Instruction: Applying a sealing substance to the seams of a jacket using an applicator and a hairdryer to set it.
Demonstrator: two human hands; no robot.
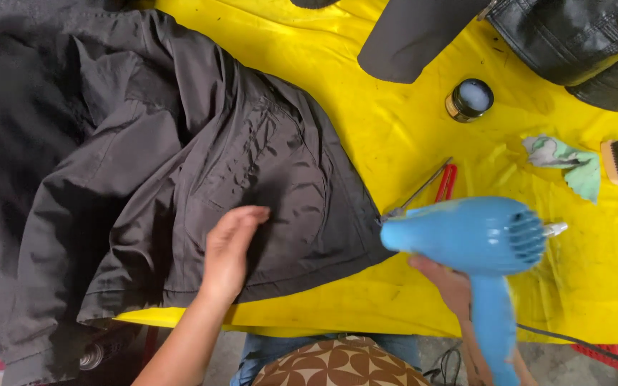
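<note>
- My left hand (pixel 229 246) lies flat and open, fingers released, pressing the dark grey jacket (pixel 180 164) spread on the yellow cloth (pixel 366 93).
- My right hand (pixel 446 282) is clenched round the handle of the blue hair dryer (pixel 477 239), its nozzle aimed at the jacket's hem just right of my left fingertips.
- The fabric looks thin, soft and slippery; I judge it light, best pinned flat or pinched at the hem.
- Beyond the dryer lie red-handled scissors (pixel 443 184).

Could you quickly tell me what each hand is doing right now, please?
Left hand: open, flat on the dark grey jacket, holding nothing.
Right hand: closed on the blue hair dryer.
</note>
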